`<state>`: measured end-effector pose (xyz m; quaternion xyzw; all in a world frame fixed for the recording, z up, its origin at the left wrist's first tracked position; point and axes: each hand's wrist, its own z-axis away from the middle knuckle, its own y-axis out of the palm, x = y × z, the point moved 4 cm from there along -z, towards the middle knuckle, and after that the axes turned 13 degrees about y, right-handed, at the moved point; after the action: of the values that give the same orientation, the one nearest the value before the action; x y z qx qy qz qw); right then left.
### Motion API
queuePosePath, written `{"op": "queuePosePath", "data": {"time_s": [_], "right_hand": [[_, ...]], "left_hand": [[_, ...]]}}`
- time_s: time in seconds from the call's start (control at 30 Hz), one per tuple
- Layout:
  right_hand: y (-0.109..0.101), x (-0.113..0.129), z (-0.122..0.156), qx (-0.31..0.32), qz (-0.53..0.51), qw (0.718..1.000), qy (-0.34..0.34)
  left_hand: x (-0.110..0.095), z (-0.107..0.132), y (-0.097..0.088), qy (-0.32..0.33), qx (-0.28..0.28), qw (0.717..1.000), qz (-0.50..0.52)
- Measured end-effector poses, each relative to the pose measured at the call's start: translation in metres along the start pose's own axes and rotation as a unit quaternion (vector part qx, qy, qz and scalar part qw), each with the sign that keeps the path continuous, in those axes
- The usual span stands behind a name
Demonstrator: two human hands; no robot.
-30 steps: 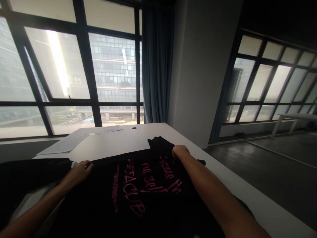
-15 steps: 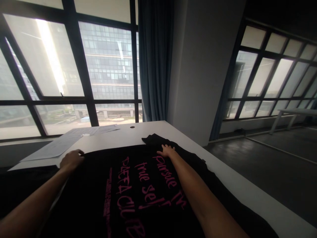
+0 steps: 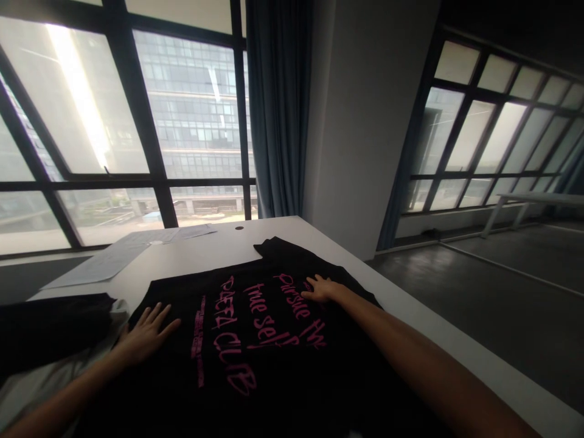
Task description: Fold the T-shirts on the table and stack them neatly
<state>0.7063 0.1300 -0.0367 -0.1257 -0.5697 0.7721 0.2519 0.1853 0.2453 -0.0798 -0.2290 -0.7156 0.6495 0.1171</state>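
A black T-shirt (image 3: 182, 353) with pink lettering lies spread over the white table (image 3: 219, 246), its print facing up. My left hand (image 3: 148, 333) rests on the shirt's left part, palm down, fingers spread. Near the top of the print, my right hand (image 3: 322, 288) lies on the cloth by the word "Pursue", its fingers also apart. Neither hand grips anything. A sleeve of the shirt reaches towards the far end of the table, and the near part of the garment runs into shadow at the bottom of the view.
Papers (image 3: 107, 258) lie at the table's far left. Another dark garment (image 3: 55, 328) sits left of the shirt, beside crinkled clear plastic (image 3: 119, 309). Beyond the table stand windows, a blue curtain (image 3: 280, 121) and a pillar (image 3: 365, 134). A second table (image 3: 538, 199) stands far right.
My left hand has let go of the shirt's far left edge and moved nearer, now flat on the cloth. My right hand has shifted slightly right. The shirt lies flatter, and the view has turned slightly.
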Motion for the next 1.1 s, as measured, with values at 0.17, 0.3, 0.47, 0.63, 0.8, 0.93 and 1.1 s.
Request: {"op": "queuePosePath", "data": {"time_s": [0.17,0.3,0.47,0.63,0.8,0.93,1.1], "right_hand": [[0.002,0.009,0.006,-0.012,-0.031,0.999,-0.003],[-0.004,0.002,0.017,-0.045,-0.052,0.994,-0.079],[-0.004,-0.056,0.049,-0.088,-0.042,0.986,-0.138],[0.01,-0.105,0.085,-0.119,-0.017,0.991,-0.067],[0.007,-0.12,0.117,-0.174,-0.05,0.979,-0.091],[-0.005,-0.139,0.131,-0.189,-0.113,0.968,-0.12],[-0.001,-0.184,0.138,-0.207,-0.161,0.965,-0.033]], "left_hand": [[0.003,-0.032,-0.022,0.1,0.068,0.992,-0.025],[-0.007,-0.024,-0.034,0.062,0.039,0.997,-0.022],[-0.03,0.037,-0.028,0.132,0.021,0.991,0.003],[-0.044,0.099,-0.041,0.193,-0.011,0.979,0.057],[-0.062,0.14,-0.08,0.199,-0.045,0.975,0.083],[-0.071,0.168,-0.104,0.202,0.001,0.977,0.074],[-0.063,0.201,-0.108,0.186,0.139,0.962,0.146]]}}
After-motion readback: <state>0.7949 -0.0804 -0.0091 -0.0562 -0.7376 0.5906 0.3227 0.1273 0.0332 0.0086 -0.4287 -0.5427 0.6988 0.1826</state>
